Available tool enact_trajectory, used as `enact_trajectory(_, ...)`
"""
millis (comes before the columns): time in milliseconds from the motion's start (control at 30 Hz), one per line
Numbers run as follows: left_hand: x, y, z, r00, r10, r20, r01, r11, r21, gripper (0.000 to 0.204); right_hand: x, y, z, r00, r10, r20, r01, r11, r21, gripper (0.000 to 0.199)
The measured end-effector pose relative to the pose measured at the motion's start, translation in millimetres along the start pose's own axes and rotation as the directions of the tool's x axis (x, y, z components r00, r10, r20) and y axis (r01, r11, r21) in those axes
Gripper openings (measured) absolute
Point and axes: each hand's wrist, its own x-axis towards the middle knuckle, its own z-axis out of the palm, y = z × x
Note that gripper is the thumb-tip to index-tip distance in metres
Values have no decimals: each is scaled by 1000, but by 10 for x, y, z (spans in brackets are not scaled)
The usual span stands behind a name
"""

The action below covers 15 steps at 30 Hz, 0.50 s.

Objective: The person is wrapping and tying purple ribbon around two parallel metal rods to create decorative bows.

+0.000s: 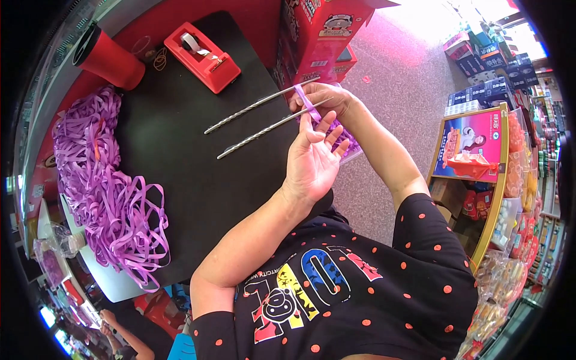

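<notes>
Two long metal drill bits (pixel 255 111) lie side by side, slanting above the black tabletop, their spiral ends toward the left. A strip of purple ribbon (pixel 307 103) wraps across both near their plain ends. My right hand (pixel 333 101) is closed there, its curled fingers at the ribbon and partly hidden behind the bits. Palm up, my left hand (pixel 313 159) has its fingers spread; the index fingertip reaches the nearer bit and the ribbon. More purple ribbon (pixel 351 139) shows in a clear container beneath my hands.
A big heap of purple ribbon (pixel 99 180) covers the table's left side. At the back stand a red tape dispenser (pixel 207 66) and a red tumbler (pixel 114 60). Red cartons (pixel 318 36) rise beyond the table; a shop display (pixel 471 144) is at right. Another person's arm (pixel 129 336) shows lower left.
</notes>
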Motion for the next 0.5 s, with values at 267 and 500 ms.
enact_trajectory(267,-2,-8,27,1000,-12,-5,12,1000,-12,81,-54,-120,101,996,-69,-53,52,963,-266,24)
enact_trajectory(500,-14,-10,10,1000,-16,-3,16,1000,-7,75,-527,-594,780,818,-334,-467,-307,432,-848,20)
